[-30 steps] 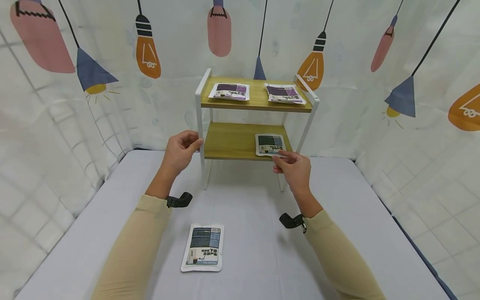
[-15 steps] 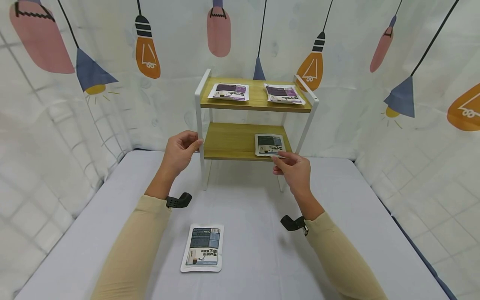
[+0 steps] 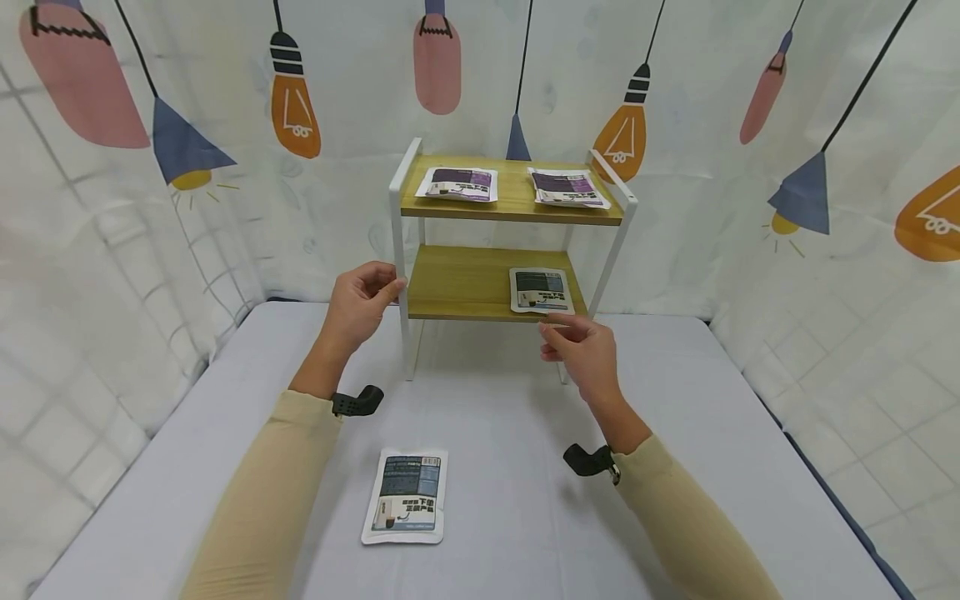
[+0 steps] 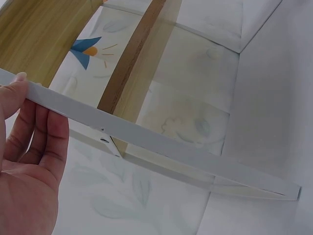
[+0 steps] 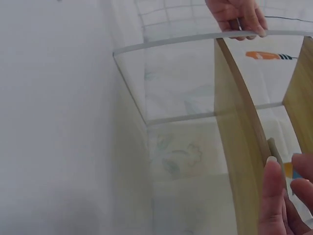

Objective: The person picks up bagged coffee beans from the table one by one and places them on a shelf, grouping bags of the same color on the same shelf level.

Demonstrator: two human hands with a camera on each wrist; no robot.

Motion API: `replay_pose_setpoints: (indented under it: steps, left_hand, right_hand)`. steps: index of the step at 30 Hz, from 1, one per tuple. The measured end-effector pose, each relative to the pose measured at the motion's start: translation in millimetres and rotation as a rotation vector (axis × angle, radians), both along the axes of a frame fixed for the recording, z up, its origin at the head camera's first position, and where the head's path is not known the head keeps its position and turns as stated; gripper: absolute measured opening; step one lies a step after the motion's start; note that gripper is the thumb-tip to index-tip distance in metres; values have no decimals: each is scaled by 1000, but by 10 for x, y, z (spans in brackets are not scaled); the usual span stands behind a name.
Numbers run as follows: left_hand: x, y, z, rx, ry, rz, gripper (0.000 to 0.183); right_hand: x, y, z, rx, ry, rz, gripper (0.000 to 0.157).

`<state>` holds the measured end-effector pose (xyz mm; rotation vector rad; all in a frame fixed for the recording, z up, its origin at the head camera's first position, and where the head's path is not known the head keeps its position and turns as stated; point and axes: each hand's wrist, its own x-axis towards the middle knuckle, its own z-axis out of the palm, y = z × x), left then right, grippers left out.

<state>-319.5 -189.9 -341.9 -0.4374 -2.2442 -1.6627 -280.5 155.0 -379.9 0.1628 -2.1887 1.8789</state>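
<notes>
A small two-tier shelf (image 3: 465, 283) with white posts and yellow wooden boards stands at the back of the table. My left hand (image 3: 360, 302) pinches its left front post (image 4: 161, 142) between thumb and fingers. On the right of the lower board lies a flat white pouch (image 3: 540, 287) with a dark label. My right hand (image 3: 587, 354) is just in front of that pouch, its fingertips right at the board's front edge. In the right wrist view, its thumb (image 5: 271, 191) and fingers are apart beside the board's edge, with nothing held between them.
Two purple-labelled pouches lie on the top board, one at left (image 3: 459, 183) and one at right (image 3: 570, 188). Another white pouch (image 3: 406, 496) with a blue label lies on the white tablecloth (image 3: 502, 467) between the forearms. A lamp-patterned curtain (image 3: 345, 208) surrounds the table.
My right hand has drawn back slightly from the pouch on the lower board, down and toward me. The left hand and the pouches have stayed in place.
</notes>
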Motion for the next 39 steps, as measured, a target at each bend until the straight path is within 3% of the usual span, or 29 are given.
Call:
replay_pose_setpoints:
  steps: [9,20,24,30,39]
  left_hand:
    - [-14,-5,-26,-8,-5,18,29]
    - [-40,-1,-55,-7,-7,20,29]
    - [-30,2,-45,-8,-11,22,29]
    - [-7,-2,-24,-15,-9,20,30]
    - [-13,-2,-26,-9,-3,24,29]
  right_hand:
    - [156,-121,-148,29,-88,78,38]
    - [416,-328,-405,-4,-278,216,37]
    - [533,-406,-502,35,-335,249,39]
    - [710,-510,-619,134,-359,281,45]
    - [908,-628,-731,173,-399,354,50]
